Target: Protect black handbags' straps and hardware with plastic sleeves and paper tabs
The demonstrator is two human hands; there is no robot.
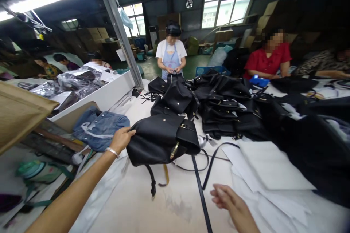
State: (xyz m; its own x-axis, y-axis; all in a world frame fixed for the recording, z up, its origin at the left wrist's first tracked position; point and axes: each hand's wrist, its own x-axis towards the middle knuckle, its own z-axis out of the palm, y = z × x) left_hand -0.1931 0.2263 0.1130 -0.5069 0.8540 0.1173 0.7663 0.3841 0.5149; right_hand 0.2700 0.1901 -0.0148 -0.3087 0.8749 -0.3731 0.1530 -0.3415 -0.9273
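My left hand [123, 139] is closed on the left end of a black leather backpack [155, 140], thumb on top. The bag lies on its side with gold buckles facing right, slightly raised at my end. Its straps trail over the table; one long black strap [201, 193] runs toward me. My right hand [228, 202] hovers at the lower right beside that strap, fingers loosely curled and apart, holding nothing. To its right lie white foam sheets [276, 165] and papers. A second black backpack [176, 98] stands just behind the held one.
More black bags [224, 113] are piled right of centre. A folded denim garment [101, 125] lies left of my hand. At the far left is a white bin [120, 87] of plastic-wrapped goods beside a metal post [123, 32]. One person [171, 54] works across the table, another [269, 60] to the right.
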